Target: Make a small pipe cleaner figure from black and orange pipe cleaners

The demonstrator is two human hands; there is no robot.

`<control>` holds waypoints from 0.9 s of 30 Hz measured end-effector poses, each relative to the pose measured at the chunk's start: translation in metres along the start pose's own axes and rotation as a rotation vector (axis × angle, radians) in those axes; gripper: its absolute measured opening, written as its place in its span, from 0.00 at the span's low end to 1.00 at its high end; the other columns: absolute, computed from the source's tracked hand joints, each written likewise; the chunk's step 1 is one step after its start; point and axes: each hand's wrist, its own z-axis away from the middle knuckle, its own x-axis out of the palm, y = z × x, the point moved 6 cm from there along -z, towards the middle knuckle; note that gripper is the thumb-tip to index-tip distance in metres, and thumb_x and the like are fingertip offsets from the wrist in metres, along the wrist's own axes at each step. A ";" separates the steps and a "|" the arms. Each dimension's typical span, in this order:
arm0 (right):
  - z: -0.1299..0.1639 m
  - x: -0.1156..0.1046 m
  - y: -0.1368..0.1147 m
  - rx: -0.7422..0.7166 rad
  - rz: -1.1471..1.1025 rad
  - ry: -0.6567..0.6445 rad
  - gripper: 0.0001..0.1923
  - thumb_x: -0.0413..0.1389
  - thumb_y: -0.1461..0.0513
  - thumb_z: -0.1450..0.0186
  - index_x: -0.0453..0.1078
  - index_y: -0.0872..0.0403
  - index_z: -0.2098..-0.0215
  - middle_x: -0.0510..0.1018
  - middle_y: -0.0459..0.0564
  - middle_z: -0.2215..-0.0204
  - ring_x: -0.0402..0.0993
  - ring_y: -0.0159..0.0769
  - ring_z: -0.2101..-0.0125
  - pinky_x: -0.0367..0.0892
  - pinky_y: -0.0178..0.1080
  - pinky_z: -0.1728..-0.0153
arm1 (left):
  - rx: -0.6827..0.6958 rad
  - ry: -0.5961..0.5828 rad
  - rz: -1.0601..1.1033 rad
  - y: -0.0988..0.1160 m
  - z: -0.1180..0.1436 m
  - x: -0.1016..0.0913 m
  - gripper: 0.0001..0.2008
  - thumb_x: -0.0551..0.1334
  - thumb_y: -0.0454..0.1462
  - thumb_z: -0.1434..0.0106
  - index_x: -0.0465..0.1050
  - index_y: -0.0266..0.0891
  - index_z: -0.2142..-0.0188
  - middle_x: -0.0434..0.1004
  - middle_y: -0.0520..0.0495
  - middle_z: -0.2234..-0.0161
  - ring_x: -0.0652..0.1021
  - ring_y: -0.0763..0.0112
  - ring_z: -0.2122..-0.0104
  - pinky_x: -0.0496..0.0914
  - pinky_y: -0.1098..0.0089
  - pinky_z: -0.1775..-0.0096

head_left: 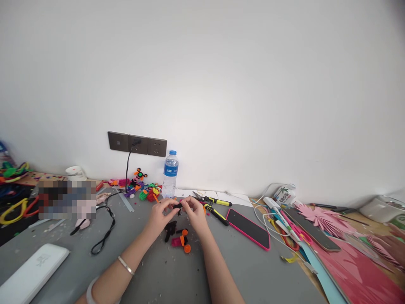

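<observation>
My left hand [160, 215] and my right hand [195, 214] meet above the grey table [152, 270], both pinching a small black fuzzy piece [178, 207] between the fingertips. Just below the hands lie more small pieces: a black one [170, 230], a pink one [176, 242] and orange ones [186, 247]. A silver bangle [125, 265] circles my left wrist.
A water bottle [170, 174] stands at the wall beside colourful pipe-cleaner figures [148, 192]. Yellow-handled cutters [215, 207] and a pink-cased phone [248, 228] lie to the right. A black cable [106, 228] runs from the wall sockets [137, 144]. A white power bank [31, 272] lies front left; pink paper crafts [348, 253] lie right.
</observation>
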 end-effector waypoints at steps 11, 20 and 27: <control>0.001 0.003 0.000 0.021 -0.050 -0.034 0.12 0.58 0.53 0.38 0.72 0.54 0.66 0.77 0.48 0.72 0.72 0.36 0.70 0.68 0.37 0.66 | -0.051 0.020 -0.004 -0.007 0.000 -0.004 0.08 0.61 0.38 0.39 0.77 0.41 0.61 0.83 0.47 0.64 0.79 0.68 0.71 0.72 0.71 0.70; 0.000 0.003 0.003 0.049 -0.078 -0.038 0.10 0.59 0.55 0.39 0.72 0.54 0.65 0.75 0.45 0.75 0.72 0.35 0.73 0.67 0.38 0.66 | -0.009 0.013 -0.009 -0.007 0.000 -0.002 0.07 0.60 0.37 0.38 0.77 0.42 0.62 0.82 0.47 0.65 0.78 0.68 0.70 0.72 0.71 0.70; 0.001 -0.001 -0.009 -0.032 0.065 0.008 0.07 0.57 0.59 0.39 0.72 0.53 0.64 0.77 0.47 0.70 0.73 0.38 0.67 0.66 0.39 0.61 | -0.030 0.035 -0.020 -0.008 0.000 -0.003 0.08 0.60 0.37 0.38 0.77 0.42 0.61 0.82 0.46 0.64 0.79 0.66 0.67 0.73 0.71 0.70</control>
